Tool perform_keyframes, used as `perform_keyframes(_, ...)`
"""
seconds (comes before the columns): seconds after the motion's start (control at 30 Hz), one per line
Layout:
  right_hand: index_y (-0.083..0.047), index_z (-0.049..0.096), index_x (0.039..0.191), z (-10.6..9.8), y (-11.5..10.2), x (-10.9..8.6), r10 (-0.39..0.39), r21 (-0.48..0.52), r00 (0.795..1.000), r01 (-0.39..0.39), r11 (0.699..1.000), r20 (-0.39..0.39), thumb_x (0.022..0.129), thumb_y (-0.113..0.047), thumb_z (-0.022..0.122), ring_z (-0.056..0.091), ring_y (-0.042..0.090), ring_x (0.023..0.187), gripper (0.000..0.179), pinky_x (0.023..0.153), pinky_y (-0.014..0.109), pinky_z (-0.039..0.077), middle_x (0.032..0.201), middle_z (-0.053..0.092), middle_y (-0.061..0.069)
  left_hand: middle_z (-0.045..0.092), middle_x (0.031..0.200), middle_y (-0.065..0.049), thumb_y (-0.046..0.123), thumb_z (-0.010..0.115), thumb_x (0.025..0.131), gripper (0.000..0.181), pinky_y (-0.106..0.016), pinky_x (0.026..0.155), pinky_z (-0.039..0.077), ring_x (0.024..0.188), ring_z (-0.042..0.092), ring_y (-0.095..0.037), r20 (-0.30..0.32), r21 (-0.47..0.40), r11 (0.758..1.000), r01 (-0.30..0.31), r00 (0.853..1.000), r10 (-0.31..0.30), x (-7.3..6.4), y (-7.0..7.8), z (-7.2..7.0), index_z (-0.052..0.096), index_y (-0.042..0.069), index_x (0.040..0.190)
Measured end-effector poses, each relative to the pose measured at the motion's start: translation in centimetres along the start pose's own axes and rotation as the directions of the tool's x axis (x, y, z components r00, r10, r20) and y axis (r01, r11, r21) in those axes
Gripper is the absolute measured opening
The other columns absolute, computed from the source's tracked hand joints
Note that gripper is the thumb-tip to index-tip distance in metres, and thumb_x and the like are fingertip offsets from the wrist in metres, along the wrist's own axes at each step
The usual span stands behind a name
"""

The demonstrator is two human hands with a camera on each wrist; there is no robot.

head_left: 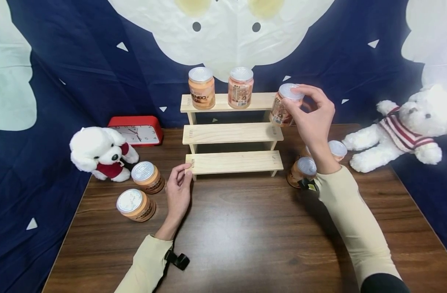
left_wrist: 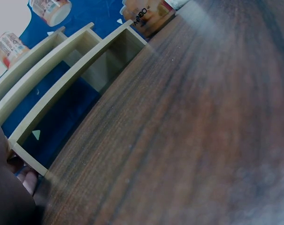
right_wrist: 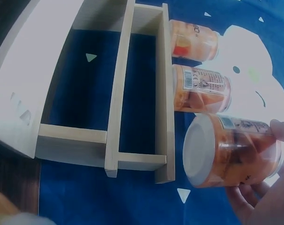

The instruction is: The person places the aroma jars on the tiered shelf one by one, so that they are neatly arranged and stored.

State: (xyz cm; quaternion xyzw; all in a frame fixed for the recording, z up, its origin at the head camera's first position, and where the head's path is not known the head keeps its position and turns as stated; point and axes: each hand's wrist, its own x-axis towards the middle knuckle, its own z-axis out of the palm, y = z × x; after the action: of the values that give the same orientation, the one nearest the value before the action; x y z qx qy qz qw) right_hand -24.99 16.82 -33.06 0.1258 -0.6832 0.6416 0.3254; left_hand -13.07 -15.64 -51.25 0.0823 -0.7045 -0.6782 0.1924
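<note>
My right hand [head_left: 316,116] grips a jar of orange fruit [head_left: 280,110] by its silvery lid end, at the right end of the top step. In the right wrist view the held jar [right_wrist: 242,152] shows its pale base, apart from the boards. Two more jars stand upright on the top step, one at the left [head_left: 202,91] and one in the middle [head_left: 240,90]. My left hand [head_left: 178,191] holds the left end of the bottom step of the three-step wooden shelf [head_left: 232,133], its fingers curled at the edge. The middle and bottom steps are bare.
Two jars [head_left: 147,177] stand on the brown table [head_left: 238,228] left of my left hand. Several more [head_left: 306,167] stand under my right forearm, partly hidden. A white plush dog [head_left: 102,148] and red clock [head_left: 157,129] are at the left, a plush bear [head_left: 403,126] at the right.
</note>
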Motion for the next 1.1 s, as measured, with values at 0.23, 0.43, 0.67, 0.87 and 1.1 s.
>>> perform_keyframes(0.23,0.007,0.081,0.114,0.3,1.5,1.0,-0.033,-0.011,0.999,0.032,0.999,-0.002,0.087,-0.001,0.089,0.070,0.020,0.116,0.028,0.101,0.032,0.061,0.124,0.077,0.008,0.080,0.119,-0.020,-0.001,0.065,0.108,0.021,-0.016,0.092,0.055,0.106,0.072,-0.004,-0.016,-0.004,1.000,-0.027,1.000,0.027,-0.1,-0.2,0.0,0.071,-0.001,0.128)
perform_keyframes(0.43,0.004,0.082,0.114,0.9,2.0,1.9,0.001,-0.040,1.000,-0.001,0.999,-0.002,0.087,-0.003,0.091,0.069,0.019,0.116,0.028,0.102,0.034,0.061,0.127,0.077,0.010,0.081,0.119,-0.020,0.004,0.067,0.109,0.020,-0.015,0.091,0.054,0.106,0.072,-0.005,-0.005,-0.022,0.998,-0.053,0.999,0.053,0.0,-0.6,-0.1,0.072,0.000,0.128)
perform_keyframes(0.67,0.003,0.082,0.115,1.8,2.4,2.2,0.038,-0.063,0.999,-0.040,0.997,-0.022,0.087,-0.001,0.089,0.068,0.018,0.119,0.028,0.105,0.034,0.060,0.132,0.076,0.014,0.081,0.120,-0.019,0.002,0.065,0.109,0.021,-0.016,0.092,0.054,0.107,0.072,-0.006,-0.002,-0.012,0.999,-0.031,1.000,0.031,0.0,-0.6,-0.1,0.072,0.000,0.129)
perform_keyframes(0.87,0.010,0.078,0.117,2.6,0.2,1.6,0.006,-0.092,1.000,-0.007,0.996,-0.009,0.090,0.000,0.085,0.068,0.015,0.116,0.030,0.101,0.029,0.059,0.131,0.075,0.018,0.078,0.126,-0.026,0.001,0.064,0.111,0.023,-0.015,0.095,0.053,0.108,0.070,-0.002,0.000,0.001,1.000,0.003,1.000,-0.003,0.0,0.0,0.0,0.069,-0.004,0.132)
perform_keyframes(1.1,0.010,0.076,0.119,3.7,-0.3,1.7,0.014,-0.103,1.000,-0.013,0.995,0.003,0.090,0.000,0.085,0.068,0.015,0.118,0.032,0.099,0.027,0.058,0.135,0.074,0.020,0.077,0.129,-0.026,0.001,0.063,0.111,0.022,-0.014,0.097,0.053,0.110,0.070,0.000,-0.003,-0.004,1.000,0.002,1.000,-0.002,0.1,-0.2,0.0,0.069,-0.005,0.132)
